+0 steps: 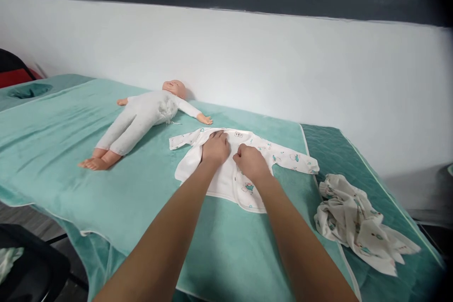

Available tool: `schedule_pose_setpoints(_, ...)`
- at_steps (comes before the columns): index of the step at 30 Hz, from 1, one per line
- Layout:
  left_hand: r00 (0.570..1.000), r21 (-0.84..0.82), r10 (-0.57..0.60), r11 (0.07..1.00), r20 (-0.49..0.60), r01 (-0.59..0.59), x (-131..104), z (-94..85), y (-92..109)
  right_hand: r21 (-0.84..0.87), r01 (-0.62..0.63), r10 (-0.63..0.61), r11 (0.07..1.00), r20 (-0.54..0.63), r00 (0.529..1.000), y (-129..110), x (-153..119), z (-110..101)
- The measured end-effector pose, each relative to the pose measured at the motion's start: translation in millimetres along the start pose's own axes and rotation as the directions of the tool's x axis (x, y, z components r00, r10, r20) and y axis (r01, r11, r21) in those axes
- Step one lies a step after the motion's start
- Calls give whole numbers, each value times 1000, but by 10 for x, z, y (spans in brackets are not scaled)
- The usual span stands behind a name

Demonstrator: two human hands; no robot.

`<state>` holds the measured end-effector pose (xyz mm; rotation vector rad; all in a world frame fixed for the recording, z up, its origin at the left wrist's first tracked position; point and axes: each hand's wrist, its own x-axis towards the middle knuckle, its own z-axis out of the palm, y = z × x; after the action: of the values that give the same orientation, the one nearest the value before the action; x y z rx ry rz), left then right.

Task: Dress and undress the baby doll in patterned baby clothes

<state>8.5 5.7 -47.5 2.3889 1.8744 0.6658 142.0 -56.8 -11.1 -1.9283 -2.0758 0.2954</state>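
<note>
A white baby jacket (222, 184) with small printed figures lies spread on the green sheet, its front partly open and both sleeves stretched sideways. My left hand (215, 147) rests flat on the inside of the jacket below the collar. Just to its right, my right hand (250, 163) is closed in a pinch at the front edge of the jacket's right panel. Its fingertips are partly hidden. Beyond the left sleeve, a baby doll (141, 109) in a white cloth body lies on its back, head toward the wall.
A crumpled printed baby garment (357, 222) lies at the right end of the bed. The green sheet (116, 203) covers the bed, which stands against a white wall (247, 61). A black chair (31, 264) is at the lower left, with light cloth on it.
</note>
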Motion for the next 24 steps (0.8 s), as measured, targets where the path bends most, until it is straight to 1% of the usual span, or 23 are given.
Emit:
schedule_pose_setpoints(2, 1000, 0, -2, 1000, -5, 2, 1, 9, 1, 210, -29, 34, 977, -22, 999, 106, 4, -37)
schedule_pose_setpoints(4, 1000, 0, 1, 1000, -8, -1, 1, 9, 3, 450, -78, 105, 890, -36, 994, 260, 13, -93)
schedule_pose_setpoints(5, 1000, 0, 3, 1000, -8, -3, 1, 6, 5, 531, -103, 145, 841, -38, 989, 348, 20, -123)
schedule_pose_setpoints(7, 1000, 0, 7, 1000, -10, -7, 0, -4, 7, 622, -149, 222, 769, -40, 974, 521, 42, -176)
schedule_pose_setpoints(9, 1000, 0, 9, 1000, -14, -9, 0, -14, 7, 658, -181, 272, 731, -38, 962, 656, 66, -209)
schedule_pose_setpoints(11, 1000, -1, 13, 1000, -18, -13, 0, -19, 8, 670, -201, 305, 715, -41, 951, 710, 82, -214)
schedule_pose_setpoints(13, 1000, -2, 16, 1000, -21, -16, 1, -20, 11, 630, -193, 300, 752, -67, 952, 657, 80, -187)
schedule_pose_setpoints(15, 1000, -2, 15, 1000, -25, -15, 0, -19, 16, 500, -163, 246, 851, -105, 963, 524, 64, -136)
schedule_pose_setpoints(17, 999, -1, 14, 1000, -30, -14, -2, -22, 23, 297, -150, 193, 943, -122, 974, 381, 44, -84)
schedule_pose_setpoints(19, 999, -1, 16, 1000, -33, -16, -5, -29, 28, 147, -194, 211, 970, -107, 972, 298, 27, -54)
schedule_pose_setpoints(20, 999, -2, 17, 1000, -34, -18, -5, -32, 29, 116, -229, 241, 967, -100, 965, 290, 21, -49)
schedule_pose_setpoints(22, 999, -3, 20, 1000, -36, -20, -5, -38, 30, 157, -271, 286, 950, -89, 954, 332, 16, -57)
schedule_pose_setpoints(24, 999, -2, 20, 1000, -42, -20, -4, -39, 30, 260, -251, 280, 932, -81, 957, 419, 21, -81)
